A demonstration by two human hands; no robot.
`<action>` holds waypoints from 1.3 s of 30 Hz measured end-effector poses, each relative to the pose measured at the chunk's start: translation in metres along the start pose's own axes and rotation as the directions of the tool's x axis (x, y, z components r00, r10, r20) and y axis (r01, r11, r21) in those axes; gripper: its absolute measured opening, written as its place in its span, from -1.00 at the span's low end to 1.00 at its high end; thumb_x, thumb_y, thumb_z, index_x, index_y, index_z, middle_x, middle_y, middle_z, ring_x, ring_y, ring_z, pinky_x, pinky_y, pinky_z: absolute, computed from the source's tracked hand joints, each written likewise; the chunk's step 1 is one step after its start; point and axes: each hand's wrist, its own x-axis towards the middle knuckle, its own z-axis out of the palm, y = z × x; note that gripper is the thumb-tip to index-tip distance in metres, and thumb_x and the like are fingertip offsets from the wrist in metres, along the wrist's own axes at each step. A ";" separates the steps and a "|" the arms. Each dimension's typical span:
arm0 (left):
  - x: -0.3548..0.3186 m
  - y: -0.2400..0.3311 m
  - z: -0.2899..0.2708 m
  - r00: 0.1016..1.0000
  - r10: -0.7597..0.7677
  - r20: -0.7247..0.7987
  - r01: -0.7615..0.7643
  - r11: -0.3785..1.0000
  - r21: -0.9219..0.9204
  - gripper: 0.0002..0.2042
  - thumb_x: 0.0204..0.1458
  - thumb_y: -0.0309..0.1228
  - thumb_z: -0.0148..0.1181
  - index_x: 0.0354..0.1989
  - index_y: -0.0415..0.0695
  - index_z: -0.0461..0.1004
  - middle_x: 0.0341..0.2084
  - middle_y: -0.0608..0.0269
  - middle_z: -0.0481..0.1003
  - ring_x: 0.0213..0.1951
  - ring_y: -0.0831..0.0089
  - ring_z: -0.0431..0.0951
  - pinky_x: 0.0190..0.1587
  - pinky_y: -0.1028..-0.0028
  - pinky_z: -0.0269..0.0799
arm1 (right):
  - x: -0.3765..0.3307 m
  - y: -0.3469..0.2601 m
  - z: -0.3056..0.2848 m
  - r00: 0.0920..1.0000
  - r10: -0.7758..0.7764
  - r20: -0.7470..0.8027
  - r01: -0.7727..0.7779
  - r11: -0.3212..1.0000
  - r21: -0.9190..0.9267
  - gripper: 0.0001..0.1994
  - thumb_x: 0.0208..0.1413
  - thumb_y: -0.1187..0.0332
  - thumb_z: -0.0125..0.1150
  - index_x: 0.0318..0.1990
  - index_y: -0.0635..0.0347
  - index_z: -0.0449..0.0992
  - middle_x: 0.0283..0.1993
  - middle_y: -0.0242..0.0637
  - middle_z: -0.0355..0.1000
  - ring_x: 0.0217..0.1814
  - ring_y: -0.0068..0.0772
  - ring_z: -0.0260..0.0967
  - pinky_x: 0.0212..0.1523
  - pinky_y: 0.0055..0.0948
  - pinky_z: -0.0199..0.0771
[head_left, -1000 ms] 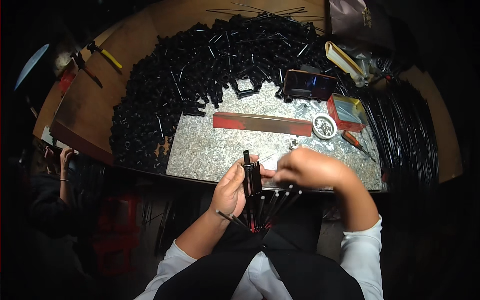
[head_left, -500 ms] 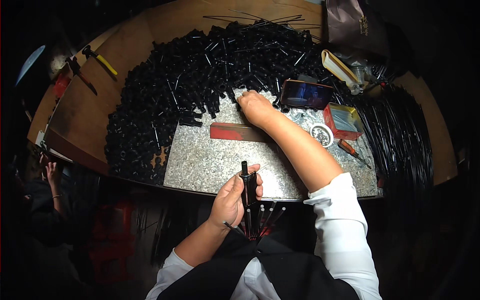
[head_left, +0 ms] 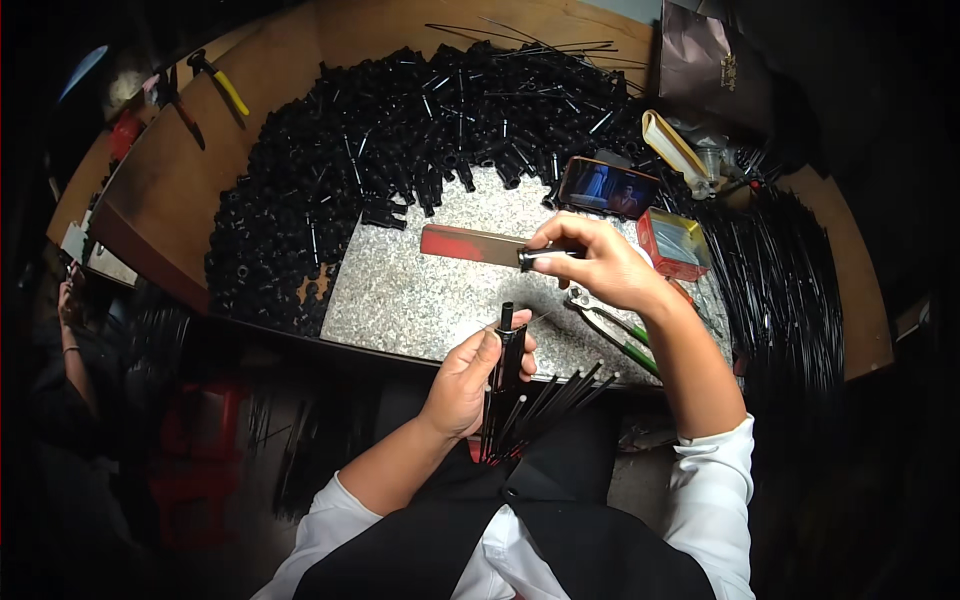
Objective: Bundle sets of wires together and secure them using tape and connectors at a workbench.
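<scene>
My left hand (head_left: 465,378) is closed around a black tubular part (head_left: 509,350), held upright near the table's front edge. A round black tube end sticks up above its fingers, and a thin wire shows beside them. My right hand (head_left: 612,268) pinches a short black plastic fitting (head_left: 527,260) over the table, apart from the left hand. Beneath the fitting lies a flat bar (head_left: 460,244) with red paint at one end. Several thin black rods with pale tips (head_left: 560,398) fan out below my left hand, by my lap.
A heap of black plastic fittings (head_left: 400,130) fills the back and left. Green-handled pincers (head_left: 612,333) lie right of my left hand. Farther right are a phone (head_left: 610,187), a red box (head_left: 668,262) and a bundle of thin black rods (head_left: 785,275). Another person's hand (head_left: 68,300) shows far left.
My right hand has come back from the heap's edge toward me and right, now with a black fitting. The pincers have come into view; the white dish is now hidden. My left hand keeps its grip.
</scene>
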 end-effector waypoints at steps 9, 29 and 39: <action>0.001 -0.009 0.007 0.999 -0.013 -0.032 0.013 1.000 -0.005 -0.60 0.29 -0.20 -0.19 0.10 -0.28 0.29 -0.20 0.23 0.45 -0.23 0.57 0.46 -0.13 0.54 0.39 | -0.020 -0.014 0.001 0.987 0.025 0.161 -0.074 0.948 0.309 -0.67 -0.04 0.51 0.32 -0.08 0.29 0.42 -0.19 -0.32 0.45 -0.21 -0.59 0.40 -0.19 -0.60 0.44; -0.003 -0.002 0.017 0.995 0.084 -0.057 -0.069 0.971 0.230 -0.64 0.31 -0.21 -0.26 -0.19 -0.24 0.40 -0.43 0.35 0.43 -0.34 0.64 0.39 -0.20 0.58 0.35 | -0.027 -0.049 0.032 0.999 0.040 -0.002 -0.040 0.997 -0.071 -0.64 0.03 0.52 0.26 -0.01 0.25 0.32 -0.29 -0.41 0.40 -0.32 -0.72 0.31 -0.35 -0.69 0.34; -0.001 -0.008 0.010 0.998 0.054 -0.029 -0.050 0.991 0.120 -0.64 0.30 -0.20 -0.26 -0.08 -0.27 0.34 -0.33 0.24 0.43 -0.27 0.57 0.42 -0.16 0.55 0.36 | -0.022 -0.055 0.028 0.976 -0.132 0.175 0.183 0.928 -0.325 -0.66 -0.02 0.50 0.28 -0.08 0.32 0.35 -0.24 -0.24 0.41 -0.20 -0.47 0.38 -0.18 -0.49 0.38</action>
